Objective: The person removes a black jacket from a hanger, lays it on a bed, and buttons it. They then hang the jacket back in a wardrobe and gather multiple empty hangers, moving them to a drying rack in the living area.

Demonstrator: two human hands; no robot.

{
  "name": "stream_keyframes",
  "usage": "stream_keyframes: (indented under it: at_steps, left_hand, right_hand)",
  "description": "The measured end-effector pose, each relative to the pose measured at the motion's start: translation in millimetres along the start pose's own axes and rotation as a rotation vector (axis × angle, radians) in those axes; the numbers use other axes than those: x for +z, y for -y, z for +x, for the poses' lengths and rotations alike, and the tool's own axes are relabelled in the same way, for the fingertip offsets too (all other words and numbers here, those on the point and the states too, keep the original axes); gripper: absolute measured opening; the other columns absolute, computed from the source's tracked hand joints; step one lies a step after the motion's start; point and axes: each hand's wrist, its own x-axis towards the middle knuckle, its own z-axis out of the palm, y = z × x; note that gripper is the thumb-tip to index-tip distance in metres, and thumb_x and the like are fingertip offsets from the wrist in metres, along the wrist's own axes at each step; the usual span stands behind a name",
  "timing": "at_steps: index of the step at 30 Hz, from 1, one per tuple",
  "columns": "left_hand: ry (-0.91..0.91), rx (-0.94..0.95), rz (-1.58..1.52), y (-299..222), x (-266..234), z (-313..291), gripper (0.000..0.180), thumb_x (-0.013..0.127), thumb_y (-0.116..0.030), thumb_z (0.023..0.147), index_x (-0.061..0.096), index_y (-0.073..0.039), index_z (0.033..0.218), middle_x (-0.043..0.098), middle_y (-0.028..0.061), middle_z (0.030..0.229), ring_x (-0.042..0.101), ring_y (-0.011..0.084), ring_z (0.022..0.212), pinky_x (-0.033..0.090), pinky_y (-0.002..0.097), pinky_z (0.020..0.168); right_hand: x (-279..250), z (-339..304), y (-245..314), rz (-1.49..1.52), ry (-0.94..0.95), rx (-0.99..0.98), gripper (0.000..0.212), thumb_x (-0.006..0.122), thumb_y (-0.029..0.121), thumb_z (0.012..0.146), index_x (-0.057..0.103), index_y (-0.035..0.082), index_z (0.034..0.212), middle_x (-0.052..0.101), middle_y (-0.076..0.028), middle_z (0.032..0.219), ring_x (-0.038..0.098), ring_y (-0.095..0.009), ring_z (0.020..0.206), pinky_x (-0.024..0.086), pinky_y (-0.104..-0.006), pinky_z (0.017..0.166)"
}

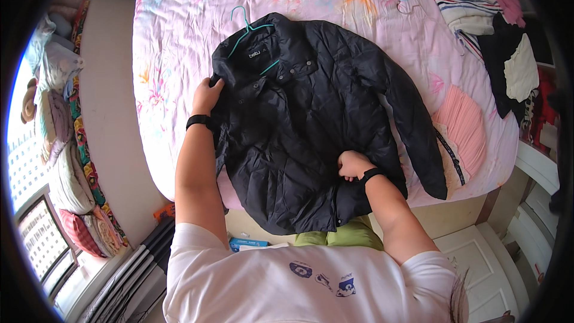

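Observation:
A black padded jacket (359, 101) lies front up over the near edge of the bed, its hem hanging toward me. Inside its collar sits a teal wire hanger (247, 26), the hook sticking out beyond the neck. My left hand (207, 94) grips the jacket at the left shoulder, fingers curled round the fabric. Lower down, my right hand (354, 165) is closed on the jacket front near the opening edge, pinching the cloth. The jacket's right-hand sleeve stretches down along the bed; the left-hand sleeve is mostly hidden behind my left forearm.
A pink floral quilt (179, 36) covers the bed. At the right lie a pleated pink garment (463, 128), a striped white cloth (463, 6) and a black garment (499, 66). Folded bedding (72, 179) lines the window ledge at left. A blue box (248, 243) is below the bed edge.

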Motion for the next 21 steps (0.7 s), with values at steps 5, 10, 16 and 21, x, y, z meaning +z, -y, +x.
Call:
stream_keyframes:
  at_steps: [5, 10, 16, 21]
  left_hand:
    - [-0.202, 0.171, -0.161, -31, -33, -65, 0.038, 0.061, -0.033, 0.092, 0.057, 0.003, 0.080, 0.058, 0.0196, 0.070, 0.058, 0.0343, 0.067, 0.044, 0.0421, 0.065]
    - [-0.453, 0.419, -0.165, -44, -78, -152, 0.036, 0.065, -0.017, 0.087, 0.041, 0.002, 0.069, 0.044, 0.0185, 0.067, 0.046, 0.0370, 0.063, 0.037, 0.0442, 0.060]
    - [-0.619, 0.595, -0.362, -58, -165, -278, 0.029, 0.065, -0.006, 0.083, 0.039, 0.001, 0.070, 0.037, 0.0120, 0.067, 0.039, 0.0268, 0.060, 0.034, 0.0364, 0.056]
    - [-0.810, 0.882, -0.288, -68, -242, -355, 0.020, 0.062, -0.002, 0.078, 0.043, 0.002, 0.075, 0.039, 0.0134, 0.070, 0.042, 0.0298, 0.063, 0.040, 0.0366, 0.061]
  right_hand:
    - [1, 6, -1, -0.010, 0.008, -0.020, 0.024, 0.062, 0.006, 0.078, 0.071, 0.002, 0.100, 0.070, -0.008, 0.071, 0.068, -0.016, 0.059, 0.054, -0.0322, 0.055]
    - [11, 7, -4, -0.080, -0.085, -0.057, 0.023, 0.062, 0.007, 0.075, 0.071, 0.004, 0.096, 0.071, -0.010, 0.072, 0.069, -0.021, 0.061, 0.055, -0.0348, 0.060]
    - [17, -91, 32, -0.195, -0.919, -0.454, 0.014, 0.062, 0.011, 0.079, 0.066, 0.007, 0.092, 0.066, -0.013, 0.082, 0.065, -0.034, 0.079, 0.051, -0.0455, 0.068]
    - [-62, -282, 89, -0.123, -1.960, -1.083, 0.044, 0.073, 0.013, 0.078, 0.057, -0.002, 0.116, 0.061, -0.020, 0.108, 0.058, -0.040, 0.100, 0.047, -0.0457, 0.088]
